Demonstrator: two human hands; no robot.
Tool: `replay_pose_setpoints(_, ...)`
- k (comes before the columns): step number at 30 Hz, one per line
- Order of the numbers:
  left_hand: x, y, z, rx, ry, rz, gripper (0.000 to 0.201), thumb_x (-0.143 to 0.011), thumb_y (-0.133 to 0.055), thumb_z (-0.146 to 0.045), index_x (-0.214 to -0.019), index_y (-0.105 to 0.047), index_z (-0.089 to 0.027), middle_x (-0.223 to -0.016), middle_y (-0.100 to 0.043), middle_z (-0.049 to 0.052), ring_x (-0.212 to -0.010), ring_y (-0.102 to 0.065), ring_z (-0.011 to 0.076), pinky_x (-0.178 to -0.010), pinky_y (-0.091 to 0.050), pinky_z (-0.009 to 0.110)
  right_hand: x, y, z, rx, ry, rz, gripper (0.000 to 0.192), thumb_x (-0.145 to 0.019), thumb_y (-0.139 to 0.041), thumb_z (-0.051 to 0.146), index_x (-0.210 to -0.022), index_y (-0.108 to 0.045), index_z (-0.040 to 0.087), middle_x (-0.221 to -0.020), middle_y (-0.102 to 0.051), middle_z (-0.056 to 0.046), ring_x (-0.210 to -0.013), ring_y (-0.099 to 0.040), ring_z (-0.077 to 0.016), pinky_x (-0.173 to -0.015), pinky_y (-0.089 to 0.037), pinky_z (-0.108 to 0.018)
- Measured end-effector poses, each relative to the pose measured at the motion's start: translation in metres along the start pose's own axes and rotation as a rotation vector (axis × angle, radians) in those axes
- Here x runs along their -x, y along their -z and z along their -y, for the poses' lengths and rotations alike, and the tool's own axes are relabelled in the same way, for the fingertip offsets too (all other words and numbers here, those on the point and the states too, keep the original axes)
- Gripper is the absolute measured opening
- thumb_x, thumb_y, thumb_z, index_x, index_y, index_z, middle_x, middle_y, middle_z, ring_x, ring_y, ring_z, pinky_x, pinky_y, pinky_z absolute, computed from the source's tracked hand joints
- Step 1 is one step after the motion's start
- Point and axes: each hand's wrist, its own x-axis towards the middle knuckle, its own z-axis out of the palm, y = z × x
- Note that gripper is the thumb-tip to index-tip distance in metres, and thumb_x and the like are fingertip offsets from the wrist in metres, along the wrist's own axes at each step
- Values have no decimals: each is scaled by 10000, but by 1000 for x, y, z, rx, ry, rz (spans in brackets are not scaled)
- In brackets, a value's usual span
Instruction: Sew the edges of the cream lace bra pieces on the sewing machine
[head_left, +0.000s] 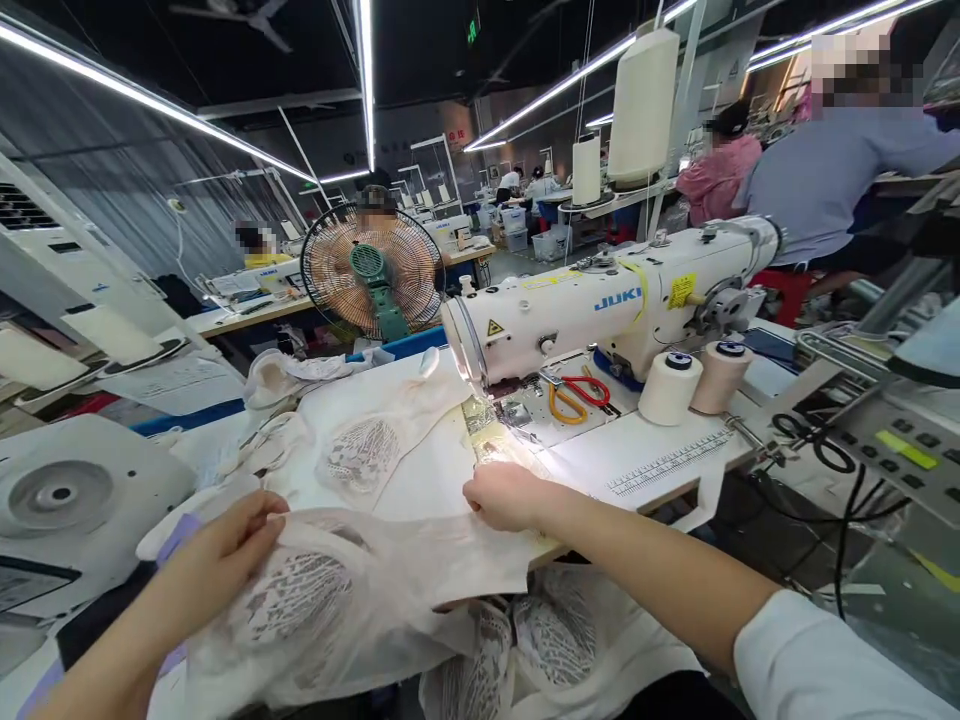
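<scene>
A white lace bra piece (405, 560) is stretched between my two hands over the front edge of the table. My left hand (244, 540) pinches its upper edge at the left, beside a lace cup. At the right, my right hand (506, 497) is closed on the fabric's upper edge, fingers curled and partly hidden. Just beyond it stands the white sewing machine (555, 320), its lamp lighting the needle area. Another lace bra piece (367, 455) lies flat on the table to the left of the needle. More lace pieces (555, 630) hang or lie below the table edge.
Scissors with red and orange handles (574, 395) lie on the machine bed. Two thread spools (670, 388) stand at its right, near a printed ruler (667, 462). A large fan (373, 272) stands behind the table. Co-workers sit farther off.
</scene>
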Motion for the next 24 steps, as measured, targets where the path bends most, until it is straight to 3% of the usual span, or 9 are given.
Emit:
replay_pose_setpoints(4,-4,37,-57,109,-123,-205,336,-619,-436,-545,-784,-482,-256,-469,-478,-73,-425,-436,147,-423,-334,251,13,24,-10,29,-132,-178,145,-878,-456,158,-953,-580,154,-820,-661,-62,-683,-610,-178,-494,-352,-242)
replay_pose_setpoints(6,-11,49,-68,239,-199,-334,314,-636,-491,-495,-839,-504,-256,-539,-521,-66,-448,-465,141,-425,-356,238,19,35,-15,55,-219,-319,263,-959,-288,191,-1066,-517,118,-892,-643,-109,-786,-603,-212,-569,-374,-280)
replay_pose_setpoints(8,-19,53,-63,297,-280,-432,256,-651,-527,-443,-826,-526,-255,-714,-620,-36,-593,-566,156,-530,-436,248,25,37,-18,79,-245,-411,311,-970,-222,180,-1079,-504,106,-961,-622,-138,-875,-578,-235,-651,-381,-316)
replay_pose_setpoints(10,-26,46,-49,234,-292,-319,235,-619,-529,-450,-749,-554,-255,-893,-675,-20,-823,-619,200,-733,-469,302,27,26,-18,90,-202,-423,262,-940,-294,142,-987,-551,124,-931,-628,-119,-871,-569,-231,-683,-382,-325)
replay_pose_setpoints(12,-32,32,-34,78,-195,-42,274,-546,-483,-494,-659,-581,-265,-956,-700,-14,-988,-598,261,-876,-426,369,27,4,-15,85,-126,-385,179,-880,-413,121,-860,-590,144,-848,-643,-82,-812,-577,-215,-664,-398,-313)
replay_pose_setpoints(14,-33,13,-26,-71,-91,144,323,-500,-405,-513,-603,-602,-280,-959,-714,-6,-1036,-583,289,-903,-415,389,26,-19,-12,73,-66,-353,126,-852,-482,151,-840,-607,144,-868,-659,-74,-829,-586,-214,-667,-429,-311)
replay_pose_setpoints(17,-25,-16,-36,-156,-111,177,426,-555,-323,-508,-710,-648,-281,-960,-714,1,-997,-605,274,-843,-452,365,26,-42,-9,51,-9,-342,179,-858,-517,237,-966,-606,125,-1099,-632,-99,-1025,-549,-228,-765,-464,-323)
replay_pose_setpoints(22,-16,-60,-88,-212,-494,195,416,-744,-266,-376,-870,-633,-226,-953,-692,47,-870,-625,242,-748,-454,343,38,-45,-10,8,14,-360,307,-829,-561,243,-1103,-559,104,-1310,-505,-115,-1215,-409,-259,-935,-419,-384)
replay_pose_setpoints(24,-24,-79,-104,-238,-546,206,383,-802,-257,-307,-867,-623,-213,-956,-673,64,-855,-613,240,-716,-443,342,45,-46,-7,-37,-21,-415,293,-817,-576,235,-1086,-568,120,-1275,-520,-116,-1169,-433,-270,-925,-420,-405)
